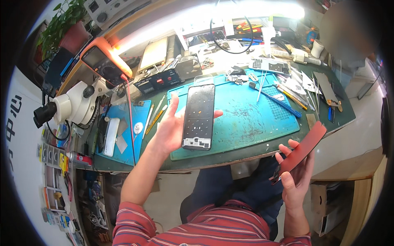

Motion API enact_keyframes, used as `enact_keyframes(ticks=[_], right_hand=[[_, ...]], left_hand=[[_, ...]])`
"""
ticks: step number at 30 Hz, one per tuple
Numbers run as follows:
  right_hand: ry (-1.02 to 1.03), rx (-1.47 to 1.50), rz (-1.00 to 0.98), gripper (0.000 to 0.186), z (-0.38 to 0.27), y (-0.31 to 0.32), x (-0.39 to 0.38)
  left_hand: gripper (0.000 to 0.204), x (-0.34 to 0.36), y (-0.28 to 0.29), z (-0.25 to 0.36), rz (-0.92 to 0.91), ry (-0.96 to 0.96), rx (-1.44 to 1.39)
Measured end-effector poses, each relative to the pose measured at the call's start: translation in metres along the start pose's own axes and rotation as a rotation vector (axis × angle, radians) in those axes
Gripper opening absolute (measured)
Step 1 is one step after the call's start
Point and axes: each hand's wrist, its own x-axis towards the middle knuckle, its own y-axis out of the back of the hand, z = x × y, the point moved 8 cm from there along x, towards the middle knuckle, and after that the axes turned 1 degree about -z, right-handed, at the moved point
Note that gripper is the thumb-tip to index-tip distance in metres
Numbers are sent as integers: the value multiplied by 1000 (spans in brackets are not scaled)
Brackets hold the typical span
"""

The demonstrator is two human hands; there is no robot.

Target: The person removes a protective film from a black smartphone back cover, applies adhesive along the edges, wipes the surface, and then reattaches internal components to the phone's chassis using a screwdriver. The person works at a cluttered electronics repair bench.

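Observation:
My left hand [172,123] holds a black phone frame [199,117] upright over the blue mat, its fingers behind the frame and the thumb standing away from it. Small white and orange specks dot the frame's dark inner face, and a silvery part spans its lower end. At the right, beyond the bench's front edge, my right hand [296,180] grips a thin, reddish, phone-sized panel [303,149] by its sides, tilted. A small dark piece shows at the panel's lower end. Whether the red is its own colour or a reflection, I cannot tell.
The blue work mat [242,131] lies on the green bench, with a blue-handled brush [281,102] and tweezers [261,86] on it. A microscope [74,106] and an orange multimeter [106,61] stand left. A white phone-shaped piece [111,137] rests on a smaller mat.

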Motion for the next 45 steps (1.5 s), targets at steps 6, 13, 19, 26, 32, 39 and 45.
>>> enact_keyframes(ticks=[6, 13, 19, 26, 32, 39, 45], right_hand=[[-94, 130, -87, 100, 3, -35, 22], [-94, 15, -187, 98, 11, -79, 53], [-153, 69, -240, 98, 19, -91, 64], [-152, 39, -217, 97, 27, -110, 73], [-148, -10, -328, 96, 29, -132, 87], [-30, -249, -369, 88, 30, -155, 96], [135, -474, -418, 86, 30, -168, 97]], left_hand=[[100, 8, -6, 0, -25, -20, 15], [72, 11, 3, 17, 35, -35, 149], [67, 10, 13, 24, 17, -70, 102], [70, 7, 10, 29, -54, -117, 166], [83, 10, 15, 26, -38, -145, 294], [98, 11, 23, 22, -34, -143, 487], [108, 11, 5, 28, -59, -192, 593]])
